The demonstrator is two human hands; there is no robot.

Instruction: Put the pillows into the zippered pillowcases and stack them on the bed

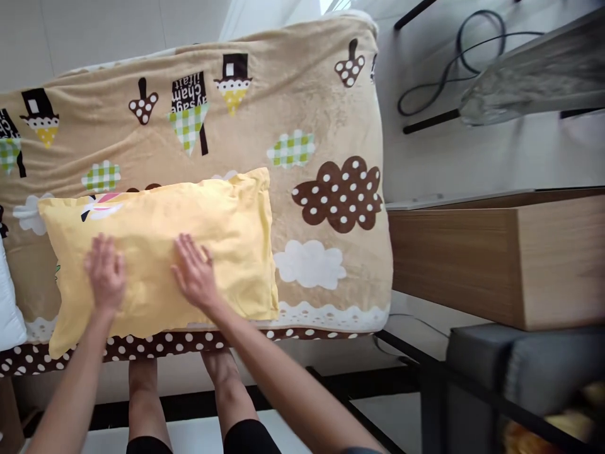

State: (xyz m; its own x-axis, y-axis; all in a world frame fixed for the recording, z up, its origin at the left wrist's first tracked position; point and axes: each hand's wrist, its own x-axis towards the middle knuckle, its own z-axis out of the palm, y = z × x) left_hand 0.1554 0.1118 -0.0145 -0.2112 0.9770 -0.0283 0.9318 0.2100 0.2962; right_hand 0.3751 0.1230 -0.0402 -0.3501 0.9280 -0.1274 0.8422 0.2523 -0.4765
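Observation:
A yellow pillow (pixel 151 277) lies flat along the near edge of a bed, its cover slightly creased, with part of a pink and white print at the far left. My left hand (pixel 106 268) rests palm down on the pillow's left half, fingers stretched out and a little blurred. On its middle lies my right hand (pixel 195 271), also palm down with the fingers extended. Neither hand grips anything. Beneath the pillow spreads a beige blanket (pixel 265 94) printed with clouds, trees and houses, with a brown dotted border.
A white pillow (pixel 9 302) shows at the left edge. To the right stand a wooden drawer box (pixel 454 252) and a grey padded item (pixel 548 366). A dark cable (pixel 442 85) and a grey plastic-wrapped object (pixel 534 82) are at the upper right. My knees are against the bed's near side.

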